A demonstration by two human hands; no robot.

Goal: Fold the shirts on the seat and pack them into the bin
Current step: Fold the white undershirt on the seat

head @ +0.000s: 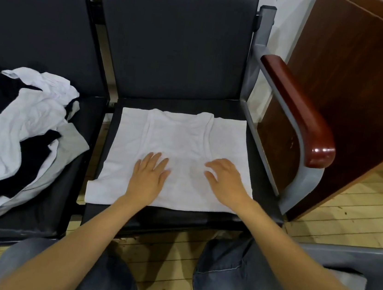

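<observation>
You're resting both hands on the near half of the white shirt (177,131): left hand (149,175) spread flat, right hand (226,178) spread, slightly arched. It's lying flat on the right seat (262,139), long axis apparently running near-far, far edge ahead of both hands equally. The unfolded pile (19,123) is sitting left. No writing is showing.

Free passage above the flat white shirt (181,141) and in over the front edge of the seat (176,217). Hemmed on the right by the wooden armrest (296,109), behind by the backrest (174,41). Crowded on the left by a heap of shirts (18,128) on the neighbouring seat.
</observation>
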